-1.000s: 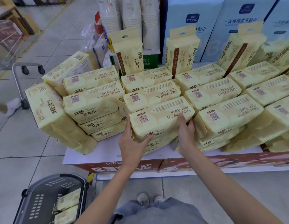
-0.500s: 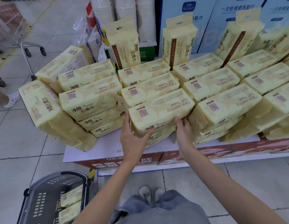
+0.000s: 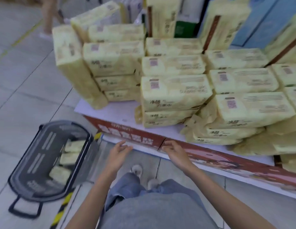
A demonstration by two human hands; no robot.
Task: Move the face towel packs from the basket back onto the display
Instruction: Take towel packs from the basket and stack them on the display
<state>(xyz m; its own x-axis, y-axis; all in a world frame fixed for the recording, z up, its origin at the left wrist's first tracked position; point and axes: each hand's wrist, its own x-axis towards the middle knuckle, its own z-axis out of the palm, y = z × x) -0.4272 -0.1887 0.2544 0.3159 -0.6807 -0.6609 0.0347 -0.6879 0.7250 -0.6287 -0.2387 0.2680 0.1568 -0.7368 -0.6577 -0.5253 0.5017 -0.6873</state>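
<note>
Several pale yellow face towel packs lie stacked on the low display (image 3: pixel 111 111); the front middle stack's top pack (image 3: pixel 174 91) rests free of my hands. A black basket (image 3: pixel 28 172) stands on the floor at lower left with three yellow packs (image 3: pixel 70 158) inside. My left hand (image 3: pixel 118 152) hovers empty, fingers apart, below the display's red front edge and right of the basket. My right hand (image 3: pixel 173 150) hangs beside it, fingers loosely curled, holding nothing. The view is blurred by motion.
Upright yellow packs (image 3: pixel 160 15) and blue boxes (image 3: pixel 263 19) stand at the back of the display. One pack (image 3: pixel 73 63) leans on the display's left end. Another person's legs (image 3: pixel 48 15) are at upper left. My shoes (image 3: pixel 137 169) stand on grey floor tiles.
Both hands have let go of the front middle pack and dropped below the display edge. The view has swung down and left, bringing the basket more into sight.
</note>
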